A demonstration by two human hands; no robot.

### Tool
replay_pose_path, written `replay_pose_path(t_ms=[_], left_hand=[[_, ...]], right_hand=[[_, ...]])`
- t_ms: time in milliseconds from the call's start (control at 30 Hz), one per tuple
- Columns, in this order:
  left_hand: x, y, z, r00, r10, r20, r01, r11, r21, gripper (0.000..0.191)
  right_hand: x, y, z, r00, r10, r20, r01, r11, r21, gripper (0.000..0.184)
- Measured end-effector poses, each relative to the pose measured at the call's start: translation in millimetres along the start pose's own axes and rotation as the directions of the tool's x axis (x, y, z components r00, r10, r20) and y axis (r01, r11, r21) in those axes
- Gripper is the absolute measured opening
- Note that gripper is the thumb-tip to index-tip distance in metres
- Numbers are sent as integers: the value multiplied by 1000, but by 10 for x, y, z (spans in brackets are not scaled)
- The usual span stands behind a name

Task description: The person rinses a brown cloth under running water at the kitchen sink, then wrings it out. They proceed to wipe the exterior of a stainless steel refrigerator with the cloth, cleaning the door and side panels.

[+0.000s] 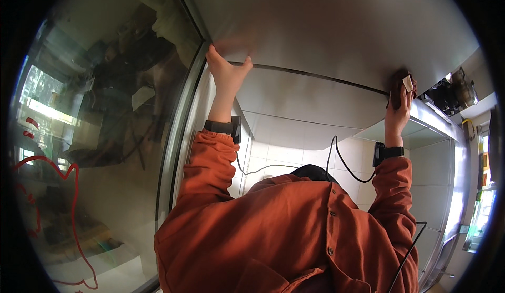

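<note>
My right hand (397,113) presses a dark brown cloth (395,81) with a pale tag against a large smooth grey panel (315,25), which looks like a refrigerator front. The cloth is near the panel's right edge, close to a dark horizontal seam (303,71). At the seam's other end my left hand (229,72) is spread, thumb and fingers apart, with nothing in it. Its fingertips reach the panel's left edge beside the metal frame (193,80) of a glass door. Whether those fingertips press on the panel or the frame is unclear.
On the left stands the glass door (118,190), with red lines drawn on it and reflections. A gas stove (436,96) and a metal pot (467,88) are at the right, beyond a counter edge (438,115). A black cable (347,172) loops from my right wrist.
</note>
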State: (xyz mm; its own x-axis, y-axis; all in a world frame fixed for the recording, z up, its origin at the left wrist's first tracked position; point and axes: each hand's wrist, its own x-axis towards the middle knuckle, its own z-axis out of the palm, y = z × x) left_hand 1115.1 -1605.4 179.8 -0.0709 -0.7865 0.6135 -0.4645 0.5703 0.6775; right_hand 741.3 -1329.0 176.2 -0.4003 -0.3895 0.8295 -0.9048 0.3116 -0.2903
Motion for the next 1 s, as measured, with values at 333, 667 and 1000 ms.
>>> replay_pose_path(t_ms=[333,667,1000], left_hand=[[-3,-43,-56,1000,16,-10,-17,999,-48,80],[43,-189,-58,996,92,7,-90,980,-180,70],[50,-194,-78,987,157,-33,-157,988,2,69]], right_hand=[[-13,29,28,1000,-11,-20,11,1000,6,58],[-25,49,17,1000,10,9,-10,1000,-13,58],[-11,0,7,1000,16,7,-16,1000,1,58]])
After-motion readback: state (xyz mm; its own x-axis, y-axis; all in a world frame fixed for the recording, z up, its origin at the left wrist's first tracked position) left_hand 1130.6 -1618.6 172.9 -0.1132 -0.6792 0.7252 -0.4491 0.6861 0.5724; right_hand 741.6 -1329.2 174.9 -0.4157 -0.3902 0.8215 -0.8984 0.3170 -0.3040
